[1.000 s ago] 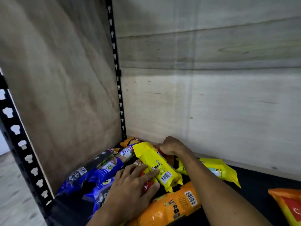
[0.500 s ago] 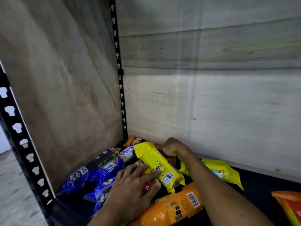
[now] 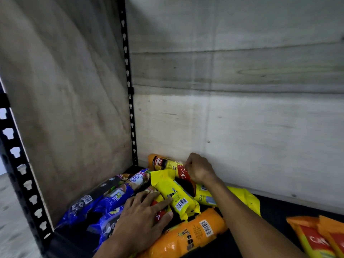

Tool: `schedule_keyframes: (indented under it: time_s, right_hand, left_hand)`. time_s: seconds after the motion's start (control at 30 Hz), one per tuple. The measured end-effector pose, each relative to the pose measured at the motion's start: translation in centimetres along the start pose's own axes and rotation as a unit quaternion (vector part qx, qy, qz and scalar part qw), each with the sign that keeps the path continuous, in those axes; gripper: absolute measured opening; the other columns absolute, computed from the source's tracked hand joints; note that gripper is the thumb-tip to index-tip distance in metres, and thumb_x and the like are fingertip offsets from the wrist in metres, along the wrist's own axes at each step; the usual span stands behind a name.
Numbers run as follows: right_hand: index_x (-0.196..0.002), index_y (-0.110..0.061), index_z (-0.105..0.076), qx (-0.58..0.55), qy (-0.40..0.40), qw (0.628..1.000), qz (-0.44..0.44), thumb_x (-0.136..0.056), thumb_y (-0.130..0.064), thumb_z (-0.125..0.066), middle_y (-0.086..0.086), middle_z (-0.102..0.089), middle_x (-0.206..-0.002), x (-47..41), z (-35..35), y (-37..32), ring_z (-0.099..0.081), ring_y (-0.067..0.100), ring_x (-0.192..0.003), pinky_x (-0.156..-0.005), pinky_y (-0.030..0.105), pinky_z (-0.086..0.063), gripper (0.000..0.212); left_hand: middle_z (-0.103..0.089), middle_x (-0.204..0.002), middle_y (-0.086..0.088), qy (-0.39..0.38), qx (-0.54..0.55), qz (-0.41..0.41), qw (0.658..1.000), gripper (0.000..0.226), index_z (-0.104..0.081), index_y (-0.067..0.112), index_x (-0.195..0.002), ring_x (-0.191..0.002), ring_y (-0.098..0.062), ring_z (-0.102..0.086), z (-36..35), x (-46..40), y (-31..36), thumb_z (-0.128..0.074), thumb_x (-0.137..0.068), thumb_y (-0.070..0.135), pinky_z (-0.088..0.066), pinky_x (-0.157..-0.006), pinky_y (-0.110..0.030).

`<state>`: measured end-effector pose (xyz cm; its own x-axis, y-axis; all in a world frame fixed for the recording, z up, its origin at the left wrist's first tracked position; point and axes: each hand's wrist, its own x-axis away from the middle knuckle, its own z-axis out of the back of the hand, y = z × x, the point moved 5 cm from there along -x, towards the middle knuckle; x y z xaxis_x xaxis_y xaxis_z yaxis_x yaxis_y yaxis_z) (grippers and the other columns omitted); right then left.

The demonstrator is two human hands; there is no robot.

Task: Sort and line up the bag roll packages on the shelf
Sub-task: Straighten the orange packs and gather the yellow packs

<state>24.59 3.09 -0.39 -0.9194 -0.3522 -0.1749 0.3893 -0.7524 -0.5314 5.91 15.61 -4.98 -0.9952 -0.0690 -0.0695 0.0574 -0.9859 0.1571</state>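
Left hand [image 3: 141, 218] flat on glossy crinkled packages [image 3: 175, 196]; plywood walls [image 3: 242, 127].

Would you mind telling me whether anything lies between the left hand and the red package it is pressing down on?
Nothing visible does: the left hand rests directly on the red package. A yellow package lies just right of its fingertips, beside them, not under.

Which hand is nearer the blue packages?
Left. The left hand lies flat beside the blue packages, touching them; the right hand is farther back by the rear wall, gripping a package.
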Motion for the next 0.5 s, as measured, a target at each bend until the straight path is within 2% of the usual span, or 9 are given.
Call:
schedule_keyframes:
  time_s: [0.2,0.3,0.5]
  right_hand:
    - [-0.092,-0.023,-0.055,-0.040,0.057,0.998,0.008,-0.096,-0.032,-0.053,0.012,-0.067,-0.107,1.4,3.3,0.1,-0.061,0.036,-0.102,-0.078,0.036,-0.047,0.010]
    - [-0.090,-0.022,-0.055,-0.058,0.087,0.994,0.014,-0.097,-0.032,-0.054,0.013,-0.067,-0.106,2.5,5.2,0.1,-0.061,0.036,-0.101,-0.073,0.033,-0.043,0.012]
    - [-0.094,-0.020,-0.058,-0.045,0.117,0.991,0.042,-0.097,-0.031,-0.055,0.005,-0.069,-0.112,5.2,9.6,0.2,-0.061,0.027,-0.106,-0.076,0.032,-0.043,0.013]
  left_hand:
    - [-0.016,-0.161,0.018,0.008,-0.007,0.000,1.000,0.093,-0.016,0.064,-0.142,-0.148,-0.014,-0.006,-0.3,-0.1,-0.1,0.015,-0.058,0.088,-0.008,-0.118,-0.045]
    - [-0.018,-0.160,0.018,0.013,-0.010,0.005,1.000,0.094,-0.019,0.062,-0.142,-0.148,-0.014,-0.008,-0.3,-0.2,-0.2,0.015,-0.058,0.088,-0.010,-0.118,-0.045]
    - [-0.034,-0.154,0.015,0.063,0.068,0.011,0.996,0.095,-0.036,0.048,-0.142,-0.142,-0.012,-0.025,1.3,0.3,0.0,0.003,-0.065,0.089,-0.023,-0.114,-0.043]
